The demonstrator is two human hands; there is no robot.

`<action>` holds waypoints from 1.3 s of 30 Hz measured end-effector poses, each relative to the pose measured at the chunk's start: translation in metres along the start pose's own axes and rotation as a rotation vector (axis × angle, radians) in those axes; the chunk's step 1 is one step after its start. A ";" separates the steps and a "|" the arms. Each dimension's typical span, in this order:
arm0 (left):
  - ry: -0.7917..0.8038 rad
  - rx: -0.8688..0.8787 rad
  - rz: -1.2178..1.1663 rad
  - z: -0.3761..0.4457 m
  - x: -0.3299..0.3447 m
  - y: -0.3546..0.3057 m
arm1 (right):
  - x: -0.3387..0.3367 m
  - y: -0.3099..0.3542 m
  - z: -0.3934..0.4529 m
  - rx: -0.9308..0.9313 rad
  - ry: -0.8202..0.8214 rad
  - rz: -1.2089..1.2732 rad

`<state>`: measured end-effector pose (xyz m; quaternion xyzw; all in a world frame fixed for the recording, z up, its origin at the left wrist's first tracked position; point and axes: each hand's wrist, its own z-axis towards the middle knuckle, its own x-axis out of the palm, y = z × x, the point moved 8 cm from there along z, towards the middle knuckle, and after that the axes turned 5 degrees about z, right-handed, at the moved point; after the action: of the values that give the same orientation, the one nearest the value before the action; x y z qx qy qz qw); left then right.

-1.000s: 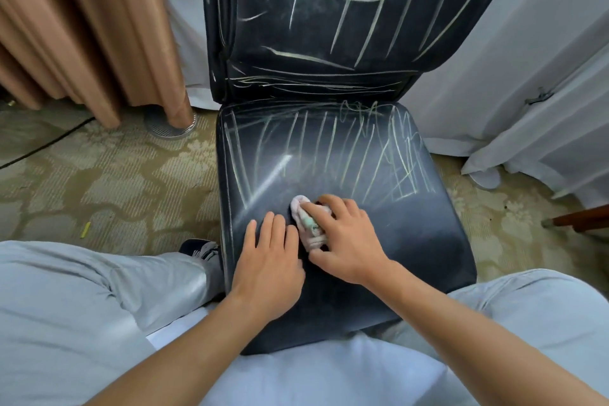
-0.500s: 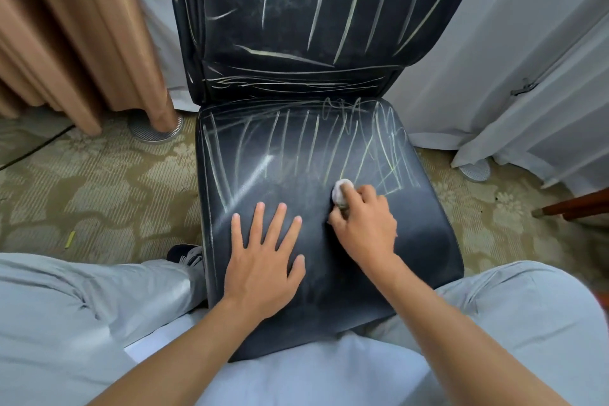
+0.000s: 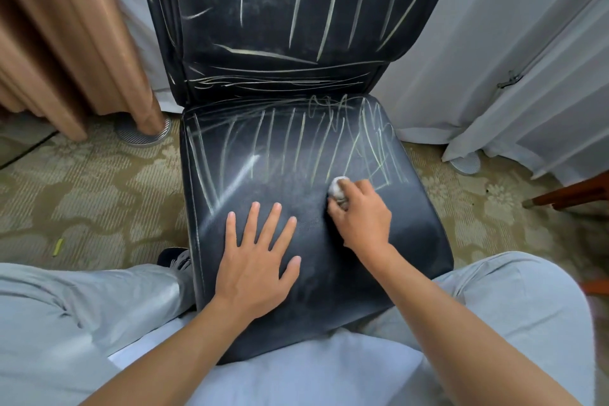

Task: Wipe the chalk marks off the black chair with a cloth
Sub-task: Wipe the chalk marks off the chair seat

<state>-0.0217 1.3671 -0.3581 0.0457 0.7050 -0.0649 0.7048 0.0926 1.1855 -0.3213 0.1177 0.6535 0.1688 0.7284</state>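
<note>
Your right hand (image 3: 361, 212) grips the balled cloth (image 3: 337, 187) against the black chair (image 3: 412, 224) seat, at the near ends of the chalk marks (image 3: 296, 145). Your left hand (image 3: 257, 260) lies flat and spread, bracing the seat. Press firmly, work in overlapping strokes toward the backrest, and turn the cloth once it loads with chalk.

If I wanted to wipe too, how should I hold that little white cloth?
Bunch the small white cloth into a ball and cup it from above, fingers curled over the top, as the right hand does, leaving its underside free to rub the black chair seat.
</note>
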 end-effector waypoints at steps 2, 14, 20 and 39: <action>0.006 0.017 0.011 0.005 0.000 -0.005 | 0.011 0.032 -0.017 -0.223 0.090 0.033; 0.013 0.145 0.032 0.019 0.001 -0.033 | -0.011 -0.011 -0.006 -0.189 0.050 0.002; 0.019 0.151 0.030 0.027 0.003 -0.039 | -0.040 -0.070 0.032 -0.108 0.024 -0.162; 0.020 0.145 0.031 0.053 0.005 -0.070 | -0.034 -0.070 0.029 -0.256 0.154 -0.011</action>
<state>0.0195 1.2900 -0.3610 0.1081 0.7047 -0.1043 0.6935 0.1252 1.1090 -0.3144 0.0068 0.6811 0.2553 0.6861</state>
